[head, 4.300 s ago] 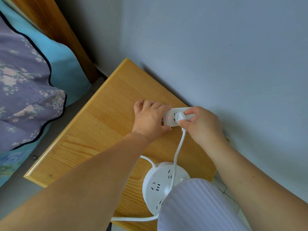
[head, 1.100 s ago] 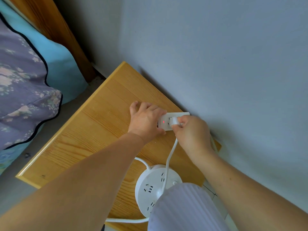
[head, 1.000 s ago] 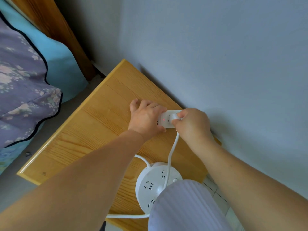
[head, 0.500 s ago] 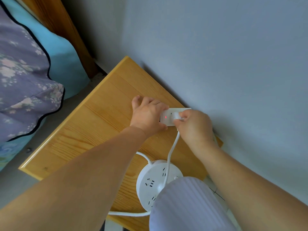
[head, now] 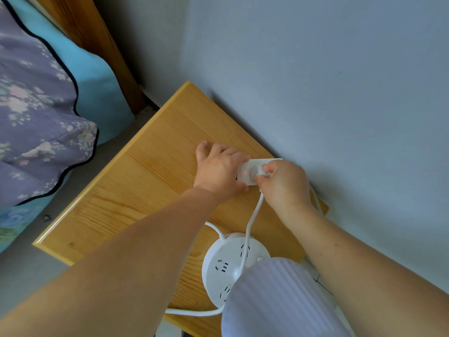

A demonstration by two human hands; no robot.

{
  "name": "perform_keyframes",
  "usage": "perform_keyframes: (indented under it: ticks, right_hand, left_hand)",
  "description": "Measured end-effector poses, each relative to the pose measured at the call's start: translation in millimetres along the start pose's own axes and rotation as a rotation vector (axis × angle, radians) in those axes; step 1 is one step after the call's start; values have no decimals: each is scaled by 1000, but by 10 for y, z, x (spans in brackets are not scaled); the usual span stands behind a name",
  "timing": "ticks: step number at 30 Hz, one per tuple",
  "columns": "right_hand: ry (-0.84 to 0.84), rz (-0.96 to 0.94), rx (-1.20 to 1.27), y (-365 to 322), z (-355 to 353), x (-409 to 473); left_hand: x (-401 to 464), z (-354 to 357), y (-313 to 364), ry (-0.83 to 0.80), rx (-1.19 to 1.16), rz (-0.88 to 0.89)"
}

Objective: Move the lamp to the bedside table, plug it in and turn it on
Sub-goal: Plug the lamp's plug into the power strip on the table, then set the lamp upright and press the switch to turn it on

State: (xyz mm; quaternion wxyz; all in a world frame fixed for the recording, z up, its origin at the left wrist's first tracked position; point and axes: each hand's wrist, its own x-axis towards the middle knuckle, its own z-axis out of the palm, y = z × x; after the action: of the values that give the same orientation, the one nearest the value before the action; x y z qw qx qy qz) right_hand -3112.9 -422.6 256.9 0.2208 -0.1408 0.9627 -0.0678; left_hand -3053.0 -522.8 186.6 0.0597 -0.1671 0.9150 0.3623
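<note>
The lamp stands on the wooden bedside table (head: 150, 181) at its near right. Its ribbed white shade (head: 279, 300) hides part of its round white base (head: 226, 263), which carries socket holes. A white cord (head: 252, 220) runs from the base up to a white plug. My right hand (head: 284, 183) pinches that plug against a white power strip (head: 250, 171) by the wall; a red light glows on the strip. My left hand (head: 218, 169) presses down on the strip's left end.
A grey wall (head: 315, 81) runs right behind the table. A bed with a floral purple quilt (head: 36, 122), a blue sheet and a wooden headboard (head: 97, 45) lies to the left, across a narrow strip of floor. A second white cord (head: 194, 312) trails off the table's near edge.
Both hands have stayed on the strip and the plug; earlier the plug's round head showed in front of my right fingers, now they cover most of it. The view shifted slightly.
</note>
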Motion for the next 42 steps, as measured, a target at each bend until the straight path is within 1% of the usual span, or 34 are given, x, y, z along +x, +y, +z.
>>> perform_keyframes:
  ticks: [6,11,14,17,19,22,25,28,33,38,42]
  right_hand:
    - [-12,60,-34,-34,11,52]
    - [-47,87,-75,-64,18,61]
    - [-105,109,-45,-57,-25,75]
    - [-226,43,-21,1,-144,46]
    - [-202,43,80,64,-273,-8]
    - [-45,68,262,215,-484,-140]
    - [7,143,469,391,-627,-305]
    - [-22,197,614,519,-641,-567]
    - [-102,162,689,700,-535,-999]
    - [-232,111,761,1061,-451,-1324]
    - [-252,33,736,1408,-330,-1541]
  left_hand:
    - [-10,29,-9,43,-11,8]
    - [-12,44,-17,63,35,27]
    - [-31,24,28,8,90,16]
    - [-96,-41,80,-67,181,6]
    - [-180,-113,76,-86,235,-19]
    - [-382,-232,52,-23,214,-66]
    - [-595,-316,103,40,110,-141]
    - [-826,-368,252,69,8,-182]
    - [-1160,-410,465,192,-108,-209]
    - [-1581,-347,563,270,-55,-281]
    - [-1953,-154,610,316,-4,-384]
